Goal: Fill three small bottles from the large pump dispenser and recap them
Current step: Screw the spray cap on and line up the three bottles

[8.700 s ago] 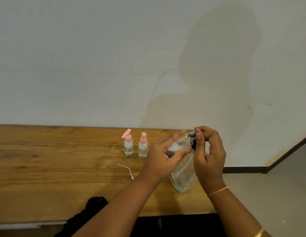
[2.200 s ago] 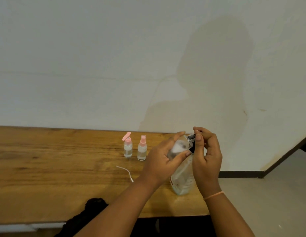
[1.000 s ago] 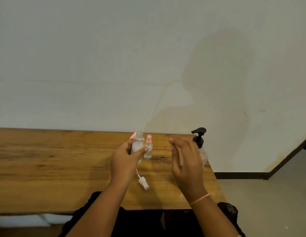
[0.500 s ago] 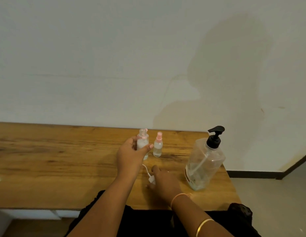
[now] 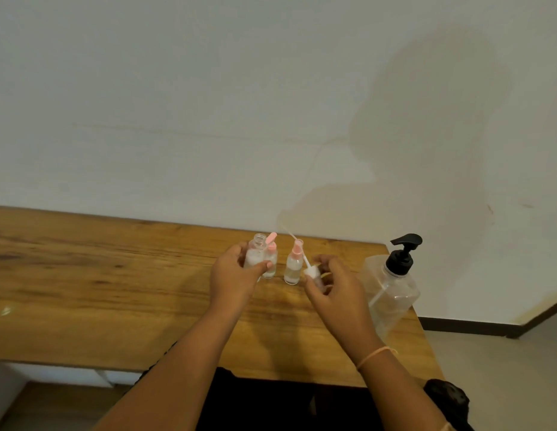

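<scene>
Left hand (image 5: 232, 276) is gripping an uncapped small bottle (image 5: 254, 255), while the right hand (image 5: 336, 286) is pinching a white cap (image 5: 312, 271), its tube pointing up. A flip-top bottle (image 5: 271, 265) and a spray bottle (image 5: 293, 268) are standing on the table (image 5: 84, 275) between them, with the pump dispenser (image 5: 392, 293) at the right.

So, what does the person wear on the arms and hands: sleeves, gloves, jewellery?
No sleeves or gloves show; both forearms are bare. The right arm carries a thin orange band at the wrist and a gold bangle higher up, at the picture's lower edge. I see no rings on the left hand or right hand.
</scene>
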